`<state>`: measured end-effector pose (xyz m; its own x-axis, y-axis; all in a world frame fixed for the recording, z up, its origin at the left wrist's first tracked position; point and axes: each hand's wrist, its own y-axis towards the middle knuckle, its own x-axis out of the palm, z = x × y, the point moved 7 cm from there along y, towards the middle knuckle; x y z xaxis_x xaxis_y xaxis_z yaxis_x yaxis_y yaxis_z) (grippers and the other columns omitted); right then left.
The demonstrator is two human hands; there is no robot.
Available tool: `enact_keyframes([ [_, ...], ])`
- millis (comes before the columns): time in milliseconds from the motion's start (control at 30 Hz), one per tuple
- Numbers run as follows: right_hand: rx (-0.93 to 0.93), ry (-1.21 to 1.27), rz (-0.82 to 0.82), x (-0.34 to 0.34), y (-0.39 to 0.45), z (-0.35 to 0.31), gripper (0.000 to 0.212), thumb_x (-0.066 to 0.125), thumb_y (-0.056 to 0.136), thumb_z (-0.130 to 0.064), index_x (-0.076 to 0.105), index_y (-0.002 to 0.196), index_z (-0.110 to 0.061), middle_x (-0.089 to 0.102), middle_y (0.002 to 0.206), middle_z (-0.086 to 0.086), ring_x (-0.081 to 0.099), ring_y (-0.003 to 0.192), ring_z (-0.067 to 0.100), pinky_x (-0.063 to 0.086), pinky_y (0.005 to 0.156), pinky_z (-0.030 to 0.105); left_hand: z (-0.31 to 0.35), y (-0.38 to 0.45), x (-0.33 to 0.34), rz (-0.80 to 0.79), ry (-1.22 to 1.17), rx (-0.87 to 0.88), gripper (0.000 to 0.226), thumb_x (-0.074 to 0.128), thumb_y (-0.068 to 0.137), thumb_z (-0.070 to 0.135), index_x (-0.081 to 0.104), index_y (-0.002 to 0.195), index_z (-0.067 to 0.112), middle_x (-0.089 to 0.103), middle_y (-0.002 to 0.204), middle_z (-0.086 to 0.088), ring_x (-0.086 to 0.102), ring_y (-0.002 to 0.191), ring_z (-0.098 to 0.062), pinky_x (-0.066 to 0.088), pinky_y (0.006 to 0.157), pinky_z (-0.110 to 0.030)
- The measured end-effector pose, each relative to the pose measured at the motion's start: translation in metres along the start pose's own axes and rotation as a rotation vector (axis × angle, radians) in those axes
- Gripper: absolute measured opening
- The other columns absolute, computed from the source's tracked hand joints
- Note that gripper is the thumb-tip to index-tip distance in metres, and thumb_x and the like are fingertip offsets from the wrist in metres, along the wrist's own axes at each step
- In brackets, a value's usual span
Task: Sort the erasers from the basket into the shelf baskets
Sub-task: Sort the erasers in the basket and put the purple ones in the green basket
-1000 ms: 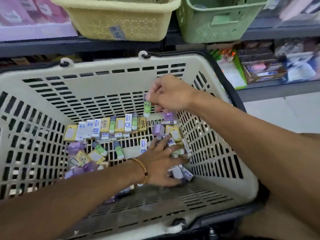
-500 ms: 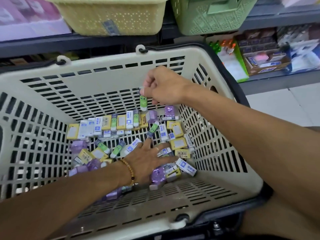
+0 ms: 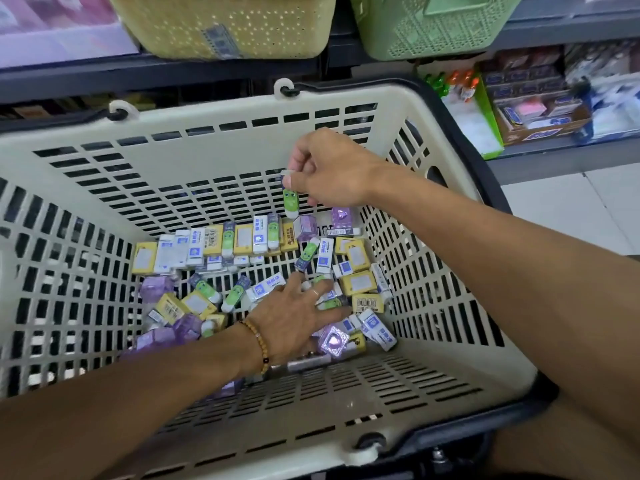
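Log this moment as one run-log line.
right hand: pinches green eraser | left hand: flat on erasers | basket: still full

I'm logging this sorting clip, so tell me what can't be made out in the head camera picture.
- Erasers under the left hand: its palm and fingers cover them.
- Top of the green eraser: the right hand pinching it hides that end.
- Insides of the yellow shelf basket and green shelf basket: cut off by the top edge.
- Print on eraser wrappers: too small.
- Goods on the right shelf: blurred.

Both hands inside cream shopping basket [image 3: 214,157].
Right hand [image 3: 332,174] pinches a green eraser [image 3: 290,202] upright above the loose erasers [image 3: 242,240]; left hand [image 3: 294,313] rests spread on them.
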<state>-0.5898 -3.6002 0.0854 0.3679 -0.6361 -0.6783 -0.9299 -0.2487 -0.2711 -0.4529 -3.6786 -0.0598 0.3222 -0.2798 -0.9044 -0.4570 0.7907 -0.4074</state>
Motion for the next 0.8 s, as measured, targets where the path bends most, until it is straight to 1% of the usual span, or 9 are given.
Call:
enact_keyframes([
  [133, -0.002, -0.009, 0.004, -0.001, 0.002, 0.000, 0.015, 0.063, 0.094, -0.024, 0.066, 0.094, -0.009, 0.057, 0.071, -0.009, 0.058, 0.070, 0.005, 0.041, 0.061, 0.019, 0.005, 0.003, 0.000, 0.025, 0.007, -0.030, 0.073, 0.059, 0.090, 0.032, 0.012, 0.145, 0.046, 0.003, 0.158, 0.000, 0.025, 0.129, -0.042, 0.049, 0.092, -0.048],
  [267, -0.005, -0.009, -0.005, 0.001, 0.001, 0.001, 0.014, 0.064, 0.094, -0.024, 0.066, 0.095, -0.010, 0.057, 0.072, -0.009, 0.058, 0.071, 0.005, 0.041, 0.061, 0.017, -0.001, 0.003, -0.004, -0.041, -0.059, 0.031, 0.064, 0.059, 0.087, 0.044, 0.026, 0.143, 0.041, 0.014, 0.150, -0.001, 0.024, 0.125, -0.038, 0.050, 0.089, -0.045],
  [367, -0.005, -0.008, -0.006, 0.000, 0.002, 0.000, 0.012, 0.063, 0.094, -0.024, 0.065, 0.095, -0.011, 0.057, 0.074, -0.009, 0.059, 0.074, 0.008, 0.041, 0.061, 0.017, -0.010, 0.001, -0.012, -0.063, -0.198, 0.054, 0.064, 0.061, 0.083, 0.045, 0.034, 0.141, 0.041, 0.023, 0.141, 0.001, 0.028, 0.119, -0.029, 0.042, 0.086, -0.035],
  [533, 0.009, 0.013, -0.010, 0.000, 0.003, 0.000, 0.011, 0.063, 0.094, -0.024, 0.064, 0.093, -0.014, 0.057, 0.074, -0.009, 0.060, 0.077, 0.011, 0.041, 0.062, 0.019, -0.032, -0.015, -0.028, -0.078, -0.850, -0.103, 0.056, 0.074, 0.082, 0.026, 0.051, 0.133, 0.033, 0.038, 0.127, 0.007, 0.044, 0.119, -0.015, 0.037, 0.105, -0.027],
  [567, 0.014, 0.025, -0.011, 0.000, 0.004, 0.001, 0.010, 0.063, 0.094, -0.024, 0.063, 0.092, -0.014, 0.057, 0.073, -0.009, 0.060, 0.077, 0.010, 0.041, 0.061, 0.018, -0.037, -0.022, -0.031, -0.067, -0.990, -0.155, 0.052, 0.075, 0.081, 0.023, 0.054, 0.128, 0.035, 0.042, 0.126, 0.007, 0.050, 0.114, -0.013, 0.042, 0.101, -0.023],
  [633, 0.024, 0.048, -0.011, 0.000, 0.004, 0.002, 0.011, 0.063, 0.095, -0.024, 0.064, 0.090, -0.014, 0.058, 0.071, -0.008, 0.062, 0.077, 0.011, 0.042, 0.060, 0.018, -0.047, -0.038, -0.035, -0.054, -1.216, -0.269, 0.050, 0.077, 0.080, 0.019, 0.057, 0.118, 0.043, 0.051, 0.124, 0.004, 0.059, 0.090, -0.009, 0.051, 0.076, -0.020],
  [667, 0.031, 0.060, -0.013, 0.000, 0.004, 0.002, 0.011, 0.063, 0.095, -0.024, 0.064, 0.089, -0.014, 0.059, 0.070, -0.007, 0.064, 0.076, 0.011, 0.043, 0.061, 0.019, -0.052, -0.048, -0.035, -0.055, -1.309, -0.324, 0.050, 0.077, 0.080, 0.018, 0.058, 0.116, 0.046, 0.057, 0.121, 0.001, 0.059, 0.076, -0.010, 0.050, 0.064, -0.021],
  [700, 0.039, 0.070, -0.015, 0.001, 0.004, 0.001, 0.012, 0.063, 0.095, -0.024, 0.064, 0.089, -0.013, 0.060, 0.070, -0.006, 0.065, 0.077, 0.012, 0.044, 0.061, 0.019, -0.056, -0.057, -0.036, -0.049, -1.428, -0.369, 0.049, 0.077, 0.079, 0.017, 0.061, 0.116, 0.044, 0.063, 0.116, -0.003, 0.057, 0.071, -0.013, 0.049, 0.061, -0.023],
  [800, 0.061, 0.097, -0.023, 0.004, 0.003, 0.001, 0.012, 0.063, 0.095, -0.023, 0.065, 0.089, -0.012, 0.064, 0.072, -0.003, 0.068, 0.076, 0.014, 0.043, 0.059, 0.019, -0.065, -0.088, -0.038, -0.020, -1.942, -0.492, 0.043, 0.080, 0.069, 0.013, 0.072, 0.109, 0.026, 0.071, 0.103, -0.012, 0.063, 0.076, -0.022, 0.054, 0.063, -0.032],
])
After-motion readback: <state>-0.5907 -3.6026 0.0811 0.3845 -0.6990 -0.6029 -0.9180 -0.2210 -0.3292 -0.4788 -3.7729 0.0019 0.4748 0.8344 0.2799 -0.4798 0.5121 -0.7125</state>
